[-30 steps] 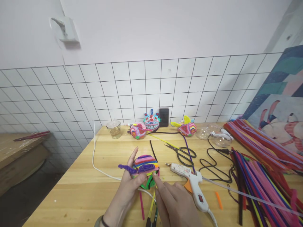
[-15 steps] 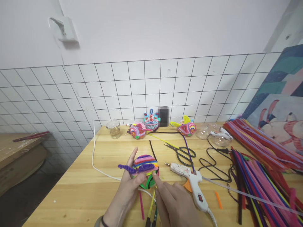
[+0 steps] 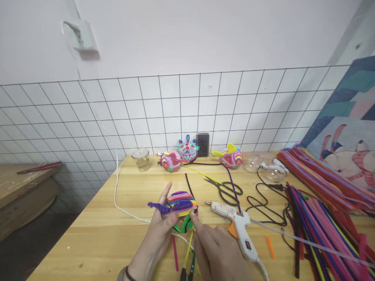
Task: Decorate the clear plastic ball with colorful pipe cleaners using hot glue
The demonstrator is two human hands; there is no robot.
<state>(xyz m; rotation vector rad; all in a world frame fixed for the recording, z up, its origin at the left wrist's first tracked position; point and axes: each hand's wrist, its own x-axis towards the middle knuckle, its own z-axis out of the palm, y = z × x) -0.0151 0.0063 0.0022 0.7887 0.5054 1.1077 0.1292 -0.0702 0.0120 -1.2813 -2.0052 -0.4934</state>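
Note:
My left hand (image 3: 164,224) is closed round a colourful fish-like ornament (image 3: 181,197) covered in coiled pipe cleaners. Stripes of purple, pink, blue and orange run over its top, and green shows underneath. A fuzzy purple strip (image 3: 156,207) sticks out from its left side. With the index finger stretched out, my right hand (image 3: 215,242) touches the ornament's right edge; its other fingers are bent and its thumb is mostly hidden. Below the ornament lie small snips (image 3: 187,271), partly covered, and a magenta pipe cleaner piece (image 3: 175,253).
A white glue gun (image 3: 231,214) lies right of my hands, with black scissors (image 3: 225,190) behind it. Pipe cleaner bundles (image 3: 325,234) fill the right side. Along the wall stand a lidded glass (image 3: 142,160), finished ornaments (image 3: 171,161) and clear plastic balls (image 3: 252,164).
The ornament has shifted slightly to the right in my left hand, and the purple strip with it. My right index finger stays at its edge.

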